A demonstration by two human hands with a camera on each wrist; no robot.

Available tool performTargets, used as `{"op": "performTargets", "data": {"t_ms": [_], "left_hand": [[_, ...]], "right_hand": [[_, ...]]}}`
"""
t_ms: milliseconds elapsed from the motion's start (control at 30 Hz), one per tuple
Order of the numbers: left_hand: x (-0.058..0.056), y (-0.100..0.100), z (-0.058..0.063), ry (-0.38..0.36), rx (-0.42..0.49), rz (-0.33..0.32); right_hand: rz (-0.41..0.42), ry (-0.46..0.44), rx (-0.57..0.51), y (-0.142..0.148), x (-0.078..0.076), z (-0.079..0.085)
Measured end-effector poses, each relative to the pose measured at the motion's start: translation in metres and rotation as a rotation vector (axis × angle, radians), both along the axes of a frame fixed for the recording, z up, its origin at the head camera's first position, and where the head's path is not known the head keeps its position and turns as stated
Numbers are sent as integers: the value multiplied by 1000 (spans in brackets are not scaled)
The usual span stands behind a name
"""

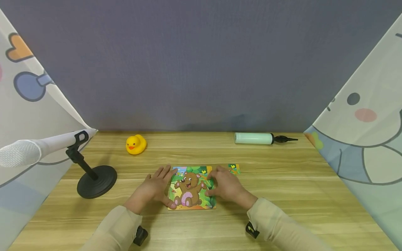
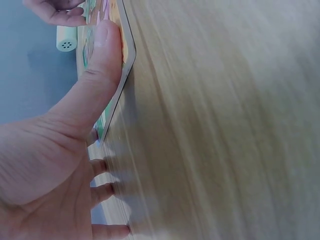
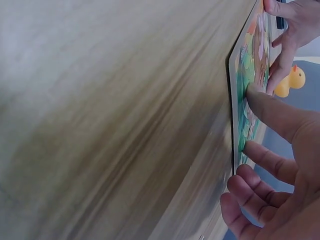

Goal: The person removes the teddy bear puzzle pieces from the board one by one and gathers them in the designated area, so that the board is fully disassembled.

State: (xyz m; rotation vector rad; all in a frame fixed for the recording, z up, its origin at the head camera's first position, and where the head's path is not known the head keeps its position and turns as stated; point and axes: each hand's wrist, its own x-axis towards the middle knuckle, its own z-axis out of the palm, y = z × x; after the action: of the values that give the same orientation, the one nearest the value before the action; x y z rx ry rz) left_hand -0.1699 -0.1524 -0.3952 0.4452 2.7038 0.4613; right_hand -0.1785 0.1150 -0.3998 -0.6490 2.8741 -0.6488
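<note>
1. Puzzle [image 1: 188, 190]: lies face up on the bench [image 1: 191, 230], at its middle, between the two hands. The picture shows a brown bear on a green ground.
2. Left hand [image 1: 153, 188]: at the puzzle's left side. Grip released, with the fingers extended. The thumb rests on the face by the near left corner; other fingertips touch the bench beyond the left edge.
3. Right hand [image 1: 226, 184]: at the puzzle's right side. Grip released; thumb and index finger rest apart on the right part of the face. The remaining fingers are loosely bent beside the edge.
4. Piece [image 1: 234, 168]: lies on the bench just beyond the right hand, to the right of the puzzle and apart from it. It bears a yellow figure on a dark ground.
5. Duck [image 1: 136, 145]: yellow, upright, far left of the puzzle.
6. Microphone [image 1: 20, 153]: white, tilted, held in a black stand [image 1: 96, 181] on the left of the bench.
7. Pump [image 1: 253, 138]: pale green with a black nozzle pointing right; lies at the far right, near the grey wall [image 1: 201, 66].
</note>
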Motion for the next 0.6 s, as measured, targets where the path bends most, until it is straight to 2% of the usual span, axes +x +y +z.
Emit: {"op": "performTargets", "data": {"t_ms": [367, 600], "left_hand": [[1, 1, 3, 0, -2, -2], [-5, -4, -10, -6, -5, -7]], "right_hand": [[-28, -40, -43, -1, -3, -3], [-4, -36, -56, -1, -4, -3]]}}
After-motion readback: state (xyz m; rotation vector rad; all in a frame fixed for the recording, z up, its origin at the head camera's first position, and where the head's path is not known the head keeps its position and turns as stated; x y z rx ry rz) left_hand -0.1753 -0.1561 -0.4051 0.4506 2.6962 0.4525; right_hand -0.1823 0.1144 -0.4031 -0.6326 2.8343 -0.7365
